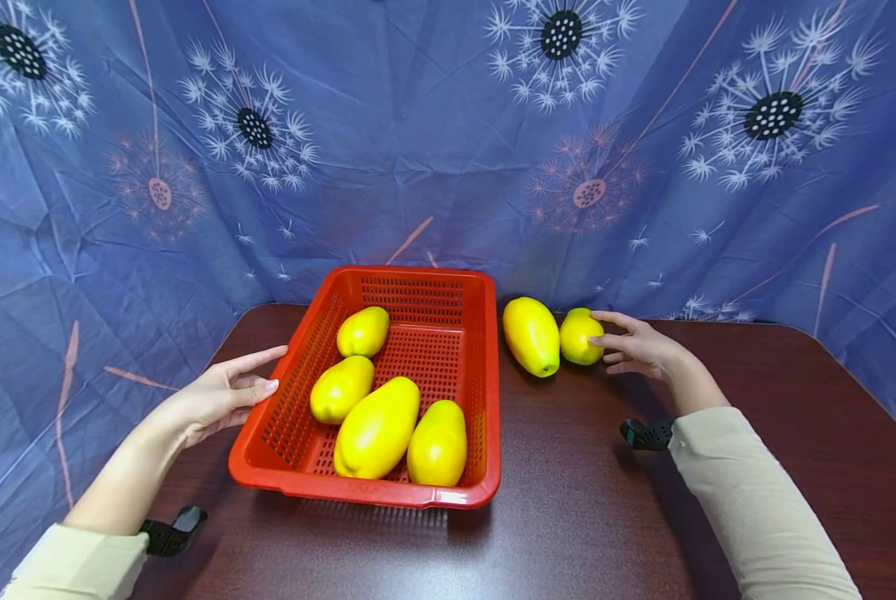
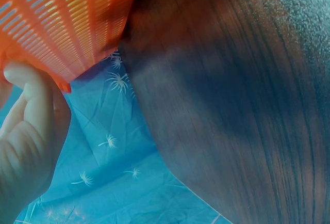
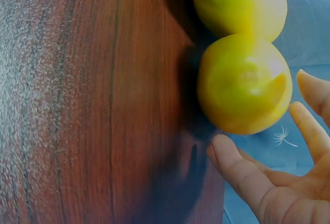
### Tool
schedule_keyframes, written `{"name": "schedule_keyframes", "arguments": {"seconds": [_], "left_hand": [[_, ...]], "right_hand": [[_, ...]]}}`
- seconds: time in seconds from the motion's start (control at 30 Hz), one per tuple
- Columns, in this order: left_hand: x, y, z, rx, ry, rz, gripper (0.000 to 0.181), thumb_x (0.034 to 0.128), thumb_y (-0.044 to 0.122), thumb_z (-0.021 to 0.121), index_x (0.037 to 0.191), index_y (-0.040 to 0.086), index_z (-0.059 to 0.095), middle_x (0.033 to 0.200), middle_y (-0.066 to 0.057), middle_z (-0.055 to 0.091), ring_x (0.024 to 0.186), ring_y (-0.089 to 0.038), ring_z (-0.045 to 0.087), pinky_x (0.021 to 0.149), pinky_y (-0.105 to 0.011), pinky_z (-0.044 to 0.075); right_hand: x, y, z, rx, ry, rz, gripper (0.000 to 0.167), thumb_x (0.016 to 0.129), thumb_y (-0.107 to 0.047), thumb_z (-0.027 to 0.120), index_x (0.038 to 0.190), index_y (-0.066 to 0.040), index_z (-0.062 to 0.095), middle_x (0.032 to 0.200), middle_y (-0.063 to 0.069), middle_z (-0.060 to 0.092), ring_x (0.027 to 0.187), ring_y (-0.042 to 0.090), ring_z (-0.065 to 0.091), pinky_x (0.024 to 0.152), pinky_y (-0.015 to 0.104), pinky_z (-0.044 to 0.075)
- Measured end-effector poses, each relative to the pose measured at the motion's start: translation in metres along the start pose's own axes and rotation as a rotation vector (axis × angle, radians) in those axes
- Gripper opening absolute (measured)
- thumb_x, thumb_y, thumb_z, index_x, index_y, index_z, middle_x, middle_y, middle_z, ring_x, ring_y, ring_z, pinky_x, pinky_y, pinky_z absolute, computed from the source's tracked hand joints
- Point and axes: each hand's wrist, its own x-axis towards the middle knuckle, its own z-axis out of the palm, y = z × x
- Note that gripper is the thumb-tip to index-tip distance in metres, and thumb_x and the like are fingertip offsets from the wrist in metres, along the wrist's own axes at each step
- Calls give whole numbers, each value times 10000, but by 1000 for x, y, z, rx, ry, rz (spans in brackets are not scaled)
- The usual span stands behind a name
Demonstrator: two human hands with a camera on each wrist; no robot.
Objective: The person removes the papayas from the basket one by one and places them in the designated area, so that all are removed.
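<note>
A red plastic basket (image 1: 365,492) stands on the dark table with several yellow fruits in it, among them a large papaya (image 1: 378,429). At its left side my left hand (image 1: 218,396) holds the rim, thumb on top; the left wrist view shows the thumb against the edge of the basket (image 2: 77,33). Right of the basket lie a long papaya (image 1: 532,335) and a smaller rounded yellow fruit (image 1: 580,337), side by side. My right hand (image 1: 638,346) is spread around the right side of the smaller fruit (image 3: 245,84), fingers parted and not closed on it.
The brown table (image 1: 568,500) has a rounded back right corner. A blue curtain (image 1: 402,167) with dandelion prints hangs just behind it. Black straps (image 1: 173,532) show at both wrists by the cream sleeves (image 1: 763,500).
</note>
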Motion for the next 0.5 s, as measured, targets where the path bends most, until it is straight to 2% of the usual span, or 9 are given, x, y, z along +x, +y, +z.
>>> {"name": "schedule_keyframes", "arguments": {"seconds": [0.23,0.5], "left_hand": [[0,1,1,8,-5,3,701,930,72,559,1490,58,138,934,-32,645,849,-155,651,743,-334,549],[1,0,0,1,-9,-4,705,928,84,567,1495,76,148,944,-32,644,863,-159,651,756,-338,546]], "right_hand": [[-10,-9,-6,-51,-14,-21,765,950,-221,551,1507,-118,36,1479,312,52,1275,505,269,951,495,424],[-24,-40,-8,-90,0,-78,738,954,-246,548,1506,-100,80,1451,292,204,1234,444,372,890,406,487]]}}
